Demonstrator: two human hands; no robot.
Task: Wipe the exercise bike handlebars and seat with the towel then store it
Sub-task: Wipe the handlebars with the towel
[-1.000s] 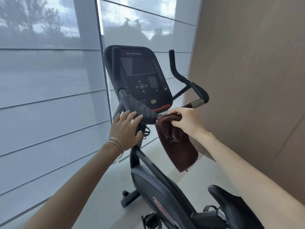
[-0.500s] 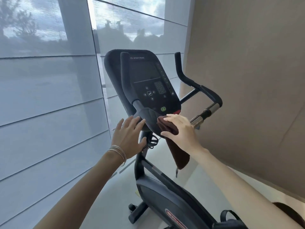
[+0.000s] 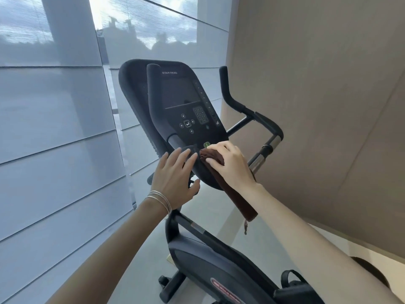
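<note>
A black exercise bike stands in front of me, its console (image 3: pixel 186 99) tilted toward me. My right hand (image 3: pixel 230 163) presses a dark brown towel (image 3: pixel 236 198) against the centre pad of the handlebars (image 3: pixel 203 172), just below the console; the towel's loose end hangs down to the right. My left hand (image 3: pixel 175 176), bracelets at the wrist, lies flat with fingers spread on the left side of that pad. The left handlebar grip (image 3: pixel 154 99) rises in front of the console. The right handlebar (image 3: pixel 247 110) curves out to the right. The seat is hidden.
Window panels with grey blinds (image 3: pixel 54 128) run along the left. A beige wall (image 3: pixel 317 106) stands close on the right. The bike's frame and flywheel housing (image 3: pixel 210 260) fill the lower middle, with a pedal strap (image 3: pixel 289 279) at lower right above the pale floor.
My right hand has slid the towel left along the handlebar, from near the right grip onto the centre pad. My view has shifted, so the seat has dropped out of sight. The left hand stays put.
</note>
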